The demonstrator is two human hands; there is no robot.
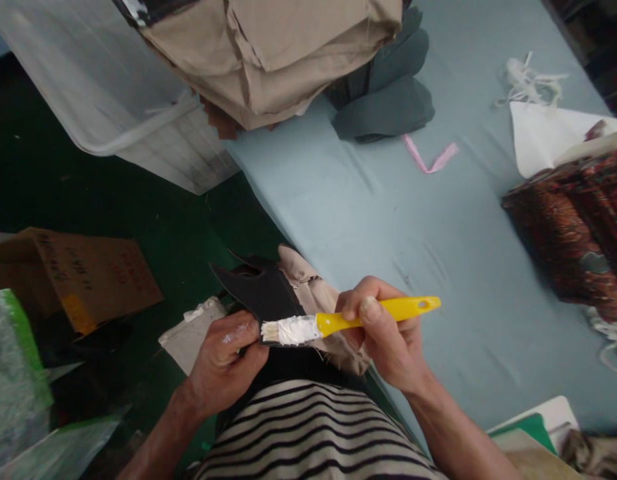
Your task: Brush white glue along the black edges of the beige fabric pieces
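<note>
My right hand [388,340] is closed round the yellow handle of a paintbrush [348,321]. The brush's ferrule and bristles are coated in white paste and rest on the edge of a black cut piece of material [261,290]. My left hand [223,363] grips that black piece from below, with a white paste smear on its fingers. Beige cloth [313,293] lies under and behind the black piece, above my striped shirt.
A pale blue table [398,213] stretches to the right, bearing folded beige fabric [273,53], grey pieces [388,100], a pink ribbon [431,160], white paper [548,133] and patterned red cloth [573,227]. A translucent plastic tub [113,100] and a cardboard box [83,277] stand on the dark floor at left.
</note>
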